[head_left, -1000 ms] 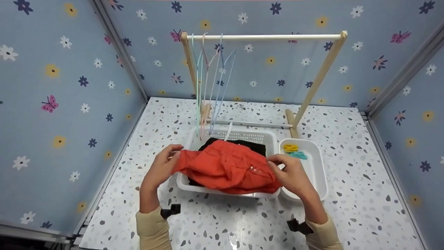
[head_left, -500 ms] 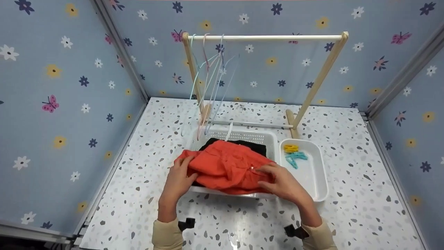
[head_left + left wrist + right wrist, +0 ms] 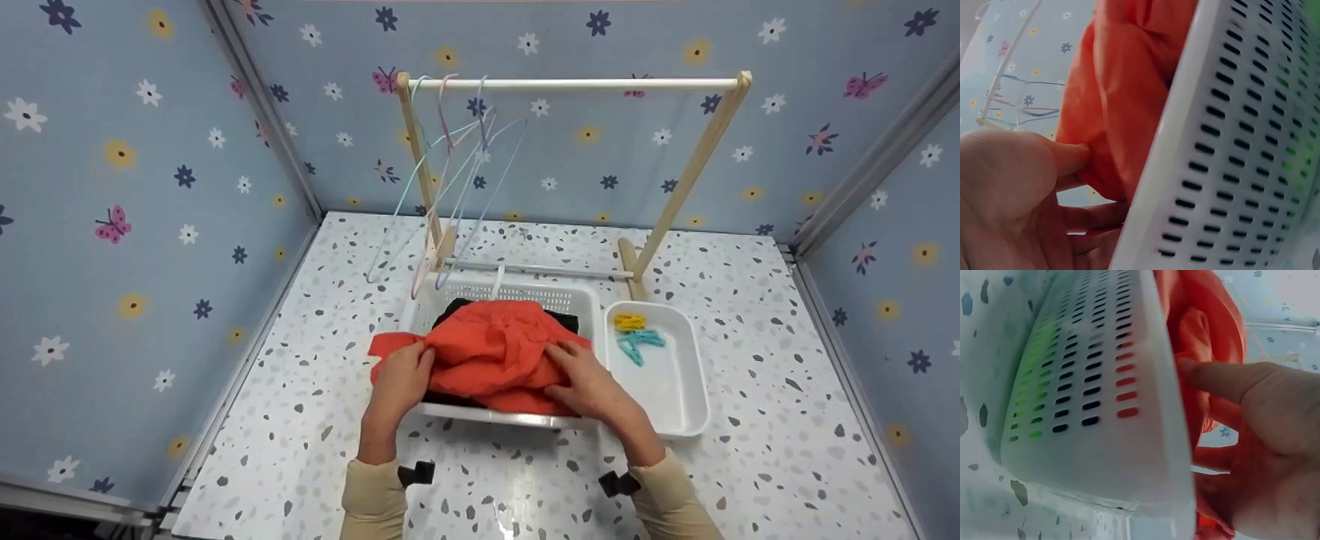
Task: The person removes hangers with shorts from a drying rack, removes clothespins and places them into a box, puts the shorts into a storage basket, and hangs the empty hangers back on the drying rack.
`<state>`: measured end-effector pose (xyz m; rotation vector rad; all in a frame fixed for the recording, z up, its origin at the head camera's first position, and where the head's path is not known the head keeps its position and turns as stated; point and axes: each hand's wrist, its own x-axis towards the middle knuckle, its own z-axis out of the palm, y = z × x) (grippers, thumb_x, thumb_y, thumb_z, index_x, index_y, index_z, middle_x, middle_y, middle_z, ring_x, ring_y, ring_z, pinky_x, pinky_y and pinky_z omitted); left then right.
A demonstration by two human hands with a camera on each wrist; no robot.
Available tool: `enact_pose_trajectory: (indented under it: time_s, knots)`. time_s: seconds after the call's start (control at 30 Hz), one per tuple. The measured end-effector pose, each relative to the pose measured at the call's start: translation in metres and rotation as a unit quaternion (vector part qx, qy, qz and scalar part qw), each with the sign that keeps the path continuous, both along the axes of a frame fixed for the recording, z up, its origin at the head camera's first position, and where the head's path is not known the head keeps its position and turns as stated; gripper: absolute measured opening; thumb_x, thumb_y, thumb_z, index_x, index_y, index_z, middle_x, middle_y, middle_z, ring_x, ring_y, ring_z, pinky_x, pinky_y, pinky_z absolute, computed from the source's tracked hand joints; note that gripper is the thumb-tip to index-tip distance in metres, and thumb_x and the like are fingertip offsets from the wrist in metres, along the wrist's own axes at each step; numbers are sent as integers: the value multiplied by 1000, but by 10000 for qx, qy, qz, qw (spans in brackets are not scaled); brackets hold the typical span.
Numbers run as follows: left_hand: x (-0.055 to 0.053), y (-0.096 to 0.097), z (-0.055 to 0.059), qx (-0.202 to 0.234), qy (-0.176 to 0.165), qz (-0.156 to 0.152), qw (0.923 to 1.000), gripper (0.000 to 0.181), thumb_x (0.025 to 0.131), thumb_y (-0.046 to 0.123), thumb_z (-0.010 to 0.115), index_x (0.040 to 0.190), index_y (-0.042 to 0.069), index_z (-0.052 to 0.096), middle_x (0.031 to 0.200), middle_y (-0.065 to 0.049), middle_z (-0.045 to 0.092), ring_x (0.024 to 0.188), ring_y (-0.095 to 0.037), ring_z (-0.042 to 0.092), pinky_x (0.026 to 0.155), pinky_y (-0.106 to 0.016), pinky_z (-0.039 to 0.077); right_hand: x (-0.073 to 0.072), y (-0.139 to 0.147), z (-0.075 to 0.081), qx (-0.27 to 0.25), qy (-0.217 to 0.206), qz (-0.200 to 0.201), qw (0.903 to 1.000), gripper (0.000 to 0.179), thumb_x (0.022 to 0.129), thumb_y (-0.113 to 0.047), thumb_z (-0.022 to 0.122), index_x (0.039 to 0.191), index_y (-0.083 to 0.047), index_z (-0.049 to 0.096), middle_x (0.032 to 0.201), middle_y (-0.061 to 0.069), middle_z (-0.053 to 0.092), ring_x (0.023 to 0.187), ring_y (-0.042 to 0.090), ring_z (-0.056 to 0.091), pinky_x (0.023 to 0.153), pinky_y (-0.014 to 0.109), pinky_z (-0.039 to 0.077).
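A crumpled red garment (image 3: 487, 349) lies heaped on a black cloth (image 3: 561, 321) in the white perforated basket (image 3: 589, 300). My left hand (image 3: 402, 379) pinches the garment near the basket's left side, and a flap of it sticks out beyond that hand. In the left wrist view, the thumb (image 3: 1072, 157) presses on the red fabric (image 3: 1123, 101). On the other side my right hand (image 3: 589, 382) holds a fold, its fingers spread over the cloth. The right wrist view shows the thumb (image 3: 1219, 377) on the fabric just inside the basket rim (image 3: 1176, 433).
Behind the basket stands a wooden rack with a white rail (image 3: 585, 83). Hangers in green, pink and blue (image 3: 480, 161) hang at its left end. A white tray (image 3: 679, 405) to the right holds yellow clothespins (image 3: 628, 322) and teal clothespins (image 3: 643, 339). Patterned panels surround the table.
Both hands have moved inward over the red garment, which is bunched closer together. The hangers have swung apart on the rail. A teal clothespin, earlier hidden by the right hand, shows in the tray.
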<state>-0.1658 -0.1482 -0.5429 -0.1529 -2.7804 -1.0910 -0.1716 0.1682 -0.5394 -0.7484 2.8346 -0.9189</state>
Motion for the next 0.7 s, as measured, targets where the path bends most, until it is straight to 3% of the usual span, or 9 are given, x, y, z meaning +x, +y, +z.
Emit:
enact_pose_trajectory:
  time_s: [0.1, 0.17, 0.27, 0.4, 0.5, 0.6, 0.7]
  knots:
    - [-6, 4, -4, 402, -305, -203, 9985, 21, 101, 14, 51, 81, 8, 56, 68, -5, 49, 70, -23, 52, 67, -40, 43, -11, 0, -7, -85, 189, -91, 9997, 60, 84, -5, 69, 141, -4, 48, 136, 21, 48, 125, 36, 46, 103, 47, 36]
    - [-10, 8, -7, 609, -406, -349, 9967, 17, 101, 15, 50, 91, 5, 59, 77, -8, 55, 77, -24, 55, 71, -41, 44, -18, 0, -12, -201, 283, -206, 9992, 60, 84, -1, 66, 141, -1, 47, 136, 22, 49, 125, 36, 46, 104, 47, 36]
    - [-14, 13, -12, 1074, -500, -569, 9913, 26, 101, 17, 52, 117, -2, 57, 107, -17, 62, 103, -29, 58, 88, -44, 45, -26, -1, -17, -403, 313, -461, 9976, 63, 84, 0, 64, 144, -3, 44, 134, 23, 51, 123, 37, 48, 102, 47, 37]
    - [-18, 20, -14, 1719, -689, -738, 9799, 51, 99, 16, 56, 142, -6, 39, 139, -22, 47, 129, -33, 43, 104, -47, 34, -35, -4, -19, -657, 392, -983, 9922, 59, 84, 0, 62, 141, -3, 47, 126, 23, 58, 116, 38, 54, 98, 49, 41]
    - [-20, 22, -17, 1618, -1002, -538, 9802, 62, 98, 17, 56, 146, -10, 27, 145, -27, 38, 133, -37, 37, 107, -48, 30, -41, -7, -19, -708, 512, -1372, 9867, 50, 82, 2, 61, 132, 0, 55, 118, 22, 62, 108, 39, 58, 93, 50, 44]
    - [-21, 22, -20, 1365, -1319, -77, 9818, 79, 97, 20, 57, 148, -14, 7, 147, -35, 28, 134, -41, 34, 108, -48, 28, -45, -10, -19, -720, 613, -1674, 9813, 41, 81, 3, 60, 122, 2, 61, 109, 20, 65, 101, 38, 61, 89, 49, 46]
    - [-19, 20, -23, 1457, -1333, 269, 9799, 90, 95, 21, 60, 148, -12, -6, 148, -37, 23, 133, -43, 36, 107, -49, 29, -45, -11, -20, -779, 599, -1860, 9776, 35, 82, 1, 62, 117, 3, 62, 107, 19, 66, 100, 36, 62, 88, 47, 47]
